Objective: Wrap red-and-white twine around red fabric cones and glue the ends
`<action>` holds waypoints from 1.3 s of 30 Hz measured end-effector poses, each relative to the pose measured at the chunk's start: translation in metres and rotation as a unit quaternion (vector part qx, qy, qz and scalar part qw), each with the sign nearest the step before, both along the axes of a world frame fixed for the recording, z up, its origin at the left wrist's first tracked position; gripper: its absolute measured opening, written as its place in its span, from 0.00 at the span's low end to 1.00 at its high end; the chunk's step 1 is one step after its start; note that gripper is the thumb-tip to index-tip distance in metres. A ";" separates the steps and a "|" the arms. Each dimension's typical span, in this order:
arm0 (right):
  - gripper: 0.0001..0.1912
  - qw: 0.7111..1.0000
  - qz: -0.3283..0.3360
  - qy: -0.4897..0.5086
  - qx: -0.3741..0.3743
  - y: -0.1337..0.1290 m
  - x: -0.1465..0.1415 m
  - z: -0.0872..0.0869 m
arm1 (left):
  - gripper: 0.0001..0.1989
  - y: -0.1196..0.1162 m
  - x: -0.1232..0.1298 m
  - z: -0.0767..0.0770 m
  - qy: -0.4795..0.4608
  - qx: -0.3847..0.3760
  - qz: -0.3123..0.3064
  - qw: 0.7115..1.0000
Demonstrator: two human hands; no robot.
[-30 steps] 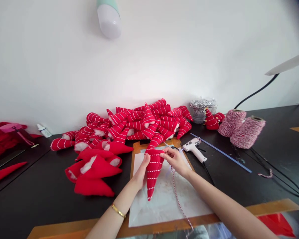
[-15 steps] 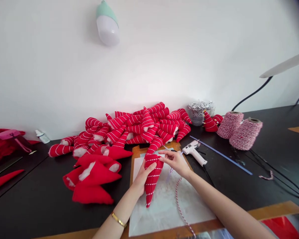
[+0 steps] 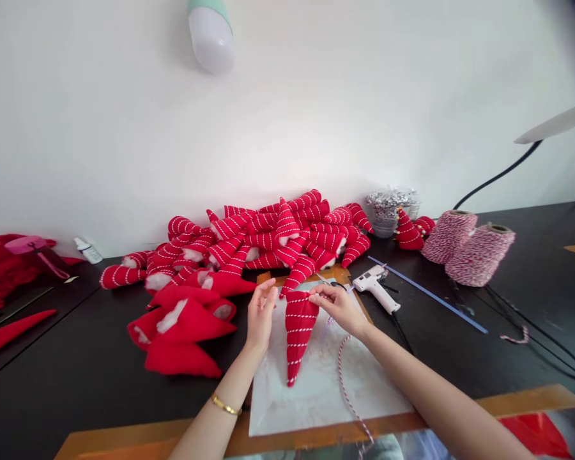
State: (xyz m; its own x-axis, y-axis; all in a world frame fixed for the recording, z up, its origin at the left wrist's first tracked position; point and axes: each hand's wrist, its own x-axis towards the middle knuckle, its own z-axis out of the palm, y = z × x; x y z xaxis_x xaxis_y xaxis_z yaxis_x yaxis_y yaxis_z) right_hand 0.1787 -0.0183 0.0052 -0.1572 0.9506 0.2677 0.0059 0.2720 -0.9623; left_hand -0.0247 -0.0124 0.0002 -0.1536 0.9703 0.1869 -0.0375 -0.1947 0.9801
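Note:
A red cone-shaped cloth piece with white dashed stripes hangs point down above a white sheet. My right hand pinches its wide upper edge at the right corner. To the left of the cone, my left hand is apart from it, fingers raised and holding nothing. A red-and-white twisted cord lies on the sheet below my right forearm. The white hot glue gun rests just right of my right hand. Behind the hands, scissors are partly hidden.
Striped stuffed cones are piled along the wall. Plain red stuffed cones lie at left. Two twine spools, a blue stick and a tub of silver material are at right. Black cables cross the right side.
My left hand has let go of the striped cone and moved up and left of it. My right hand keeps its pinch on the upper edge. The view has shifted slightly.

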 end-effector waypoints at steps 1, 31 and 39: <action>0.17 1.000 0.004 0.000 0.000 -0.001 -0.001 0.000 | 0.21 -0.002 0.000 0.002 0.025 0.017 -0.007 1.000; 0.23 0.976 0.009 0.204 -0.081 0.018 0.016 -0.009 | 0.09 -0.003 0.005 -0.003 0.312 0.143 -0.140 0.929; 0.16 0.948 -0.270 -0.166 0.030 0.049 0.055 -0.021 | 0.10 0.002 0.003 -0.008 0.337 0.142 -0.132 0.921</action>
State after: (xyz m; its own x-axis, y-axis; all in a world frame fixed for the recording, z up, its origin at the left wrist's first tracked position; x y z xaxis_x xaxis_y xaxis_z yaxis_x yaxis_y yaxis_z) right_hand 0.2333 0.0309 -0.0159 0.2622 0.9011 0.3454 0.4596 0.1981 -0.8657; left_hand -0.0220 -0.0108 -0.0074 0.3245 0.8546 0.4054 0.4777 -0.5180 0.7096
